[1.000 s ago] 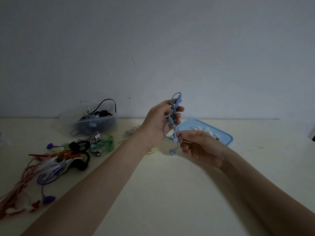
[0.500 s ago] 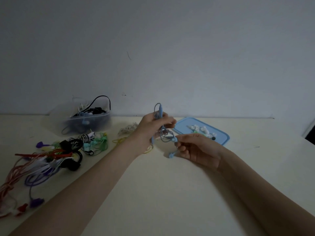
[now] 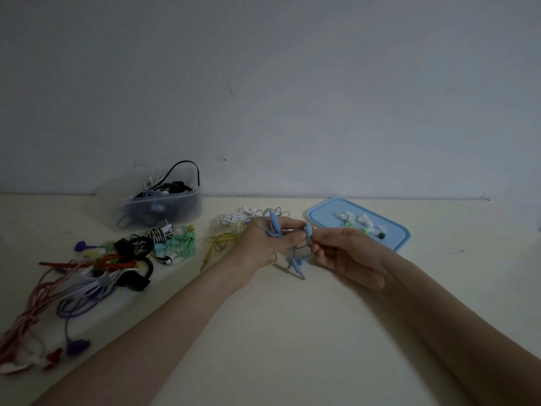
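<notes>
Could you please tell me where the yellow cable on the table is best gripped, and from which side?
Probably pinch the yellow cable at its bunched loops, from above and the left: the bunch stands thicker than the plug tail lying flat, and the left hand crowds its right side.

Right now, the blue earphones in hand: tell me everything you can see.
Light blue wired earphones, plastic-looking, thin grey-blue cord bunched in loose loops. The left hand grips the bundle, an oblong blue piece standing above its fingers; the right hand pinches another blue piece at the bundle's right. Cord ends hang below, the plug tip near the table; contact unclear.
</notes>
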Tool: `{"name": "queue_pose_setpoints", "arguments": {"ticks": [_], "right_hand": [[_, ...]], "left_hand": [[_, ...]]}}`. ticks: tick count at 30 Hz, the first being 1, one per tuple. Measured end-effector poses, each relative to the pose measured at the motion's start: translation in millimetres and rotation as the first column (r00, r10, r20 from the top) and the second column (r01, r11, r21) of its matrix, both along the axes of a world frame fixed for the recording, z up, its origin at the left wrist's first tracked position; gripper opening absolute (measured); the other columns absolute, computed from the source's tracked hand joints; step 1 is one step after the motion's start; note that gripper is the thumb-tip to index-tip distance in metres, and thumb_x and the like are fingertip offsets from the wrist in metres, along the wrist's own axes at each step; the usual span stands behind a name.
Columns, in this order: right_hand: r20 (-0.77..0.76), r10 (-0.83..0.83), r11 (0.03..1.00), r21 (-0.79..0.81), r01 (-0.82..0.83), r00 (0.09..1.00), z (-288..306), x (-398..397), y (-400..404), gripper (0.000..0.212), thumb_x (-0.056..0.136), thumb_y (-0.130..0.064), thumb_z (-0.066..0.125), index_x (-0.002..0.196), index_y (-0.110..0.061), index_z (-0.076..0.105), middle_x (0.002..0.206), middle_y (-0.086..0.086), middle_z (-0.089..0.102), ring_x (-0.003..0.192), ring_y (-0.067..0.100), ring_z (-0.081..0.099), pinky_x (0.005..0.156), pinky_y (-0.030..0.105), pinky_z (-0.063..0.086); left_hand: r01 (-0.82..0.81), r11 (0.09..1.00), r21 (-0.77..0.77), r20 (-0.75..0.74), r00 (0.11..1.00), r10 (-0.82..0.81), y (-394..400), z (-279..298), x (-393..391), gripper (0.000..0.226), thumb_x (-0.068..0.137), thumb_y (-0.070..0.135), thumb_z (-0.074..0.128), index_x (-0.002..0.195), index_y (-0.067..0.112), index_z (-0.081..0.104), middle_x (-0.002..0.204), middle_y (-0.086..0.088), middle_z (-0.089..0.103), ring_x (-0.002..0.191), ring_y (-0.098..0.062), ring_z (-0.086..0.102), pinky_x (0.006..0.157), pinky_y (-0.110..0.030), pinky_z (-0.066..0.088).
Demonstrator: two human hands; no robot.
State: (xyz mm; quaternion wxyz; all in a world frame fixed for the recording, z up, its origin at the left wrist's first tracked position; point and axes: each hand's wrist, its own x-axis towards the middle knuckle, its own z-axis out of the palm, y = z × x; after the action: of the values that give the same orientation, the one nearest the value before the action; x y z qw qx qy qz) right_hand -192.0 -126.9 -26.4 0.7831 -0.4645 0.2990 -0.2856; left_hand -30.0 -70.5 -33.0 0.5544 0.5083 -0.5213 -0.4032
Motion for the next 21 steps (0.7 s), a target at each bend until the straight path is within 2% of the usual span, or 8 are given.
{"name": "queue_pose_setpoints", "arguments": {"ticks": [1, 3, 5, 6, 9, 15, 18, 21], "right_hand": [[-0.004, -0.022, 1.000, -0.022, 0.022, 1.000, -0.8, 1.5, 0.7, 0.009, 0.081, -0.001, 0.058, 0.085, 0.003, 0.065, 0.065, 0.008, 0.062, 0.055, 0.008, 0.059, 0.053, 0.015, 0.052], [0.044, -0.106, 0.993, -0.044, 0.108, 0.993, -1.2, 4.9, 1.8, 0.008, 0.084, 0.003, 0.055, 0.081, 0.003, 0.063, 0.065, 0.009, 0.062, 0.054, 0.009, 0.059, 0.053, 0.015, 0.051], [0.146, -0.211, 0.976, -0.026, 0.217, 0.966, -0.6, 5.0, 0.1, 0.015, 0.084, 0.003, 0.054, 0.072, 0.002, 0.064, 0.066, 0.009, 0.063, 0.054, 0.008, 0.060, 0.052, 0.013, 0.051], [0.185, -0.243, 0.968, -0.018, 0.250, 0.952, 0.9, 3.8, -0.6, 0.016, 0.082, 0.001, 0.056, 0.069, 0.001, 0.066, 0.066, 0.008, 0.064, 0.055, 0.007, 0.061, 0.052, 0.013, 0.051], [0.167, -0.213, 0.969, -0.089, 0.230, 0.963, 0.9, 2.9, -0.4, 0.008, 0.071, -0.004, 0.062, 0.076, 0.002, 0.065, 0.067, 0.008, 0.064, 0.055, 0.008, 0.059, 0.055, 0.013, 0.052], [0.083, -0.156, 0.964, -0.205, 0.170, 0.984, -4.4, 8.1, 4.0, 0.007, 0.068, 0.000, 0.062, 0.074, 0.001, 0.067, 0.062, 0.009, 0.062, 0.050, 0.013, 0.055, 0.055, 0.018, 0.052], [0.081, -0.149, 0.964, -0.208, 0.163, 0.985, -4.4, 7.3, 3.0, 0.006, 0.071, 0.003, 0.061, 0.075, 0.002, 0.066, 0.064, 0.010, 0.063, 0.050, 0.013, 0.055, 0.056, 0.018, 0.052], [0.071, -0.154, 0.960, -0.224, 0.166, 0.986, -4.5, 7.9, 3.9, 0.008, 0.079, 0.008, 0.056, 0.079, 0.004, 0.064, 0.062, 0.009, 0.062, 0.050, 0.012, 0.055, 0.057, 0.017, 0.052]], "left_hand": [[-0.045, 0.999, 0.009, -0.022, 0.999, 0.045, -0.1, -0.4, 1.5, 0.022, 0.080, 0.000, 0.066, 0.102, 0.003, 0.069, 0.089, -0.008, 0.072, 0.085, -0.014, 0.068, 0.087, -0.034, 0.051], [-0.108, 0.994, -0.006, -0.044, 0.993, 0.108, -1.0, -1.5, 2.6, 0.020, 0.080, -0.002, 0.066, 0.099, -0.001, 0.068, 0.077, 0.000, 0.072, 0.073, -0.006, 0.067, 0.078, -0.024, 0.054], [-0.147, 0.988, -0.054, 0.068, 0.986, 0.150, -0.1, -2.8, 0.0, 0.019, 0.078, -0.006, 0.066, 0.097, -0.001, 0.069, 0.072, 0.005, 0.069, 0.064, 0.003, 0.064, 0.065, -0.013, 0.051], [-0.150, 0.986, -0.076, 0.137, 0.978, 0.159, 0.4, -4.1, -2.1, 0.020, 0.078, -0.006, 0.067, 0.094, 0.004, 0.071, 0.075, 0.006, 0.069, 0.064, 0.005, 0.063, 0.065, -0.012, 0.051], [-0.131, 0.985, -0.110, 0.250, 0.956, 0.155, 1.8, -8.2, -7.5, 0.026, 0.078, -0.003, 0.068, 0.087, 0.021, 0.070, 0.077, 0.010, 0.068, 0.070, 0.001, 0.064, 0.075, -0.021, 0.054], [-0.121, 0.984, -0.134, 0.386, 0.908, 0.164, 3.5, -5.6, -9.5, 0.019, 0.077, 0.001, 0.067, 0.081, 0.019, 0.068, 0.072, 0.001, 0.068, 0.071, -0.012, 0.063, 0.070, -0.034, 0.053], [-0.129, 0.984, -0.127, 0.392, 0.905, 0.169, 2.0, -6.3, -8.9, 0.020, 0.077, 0.003, 0.068, 0.078, 0.023, 0.065, 0.072, 0.003, 0.067, 0.073, -0.017, 0.065, 0.073, -0.038, 0.054], [-0.145, 0.981, -0.128, 0.378, 0.908, 0.183, 0.6, -7.5, -7.7, 0.022, 0.078, 0.002, 0.068, 0.077, 0.023, 0.063, 0.072, 0.008, 0.065, 0.072, -0.016, 0.064, 0.074, -0.036, 0.055]]}}
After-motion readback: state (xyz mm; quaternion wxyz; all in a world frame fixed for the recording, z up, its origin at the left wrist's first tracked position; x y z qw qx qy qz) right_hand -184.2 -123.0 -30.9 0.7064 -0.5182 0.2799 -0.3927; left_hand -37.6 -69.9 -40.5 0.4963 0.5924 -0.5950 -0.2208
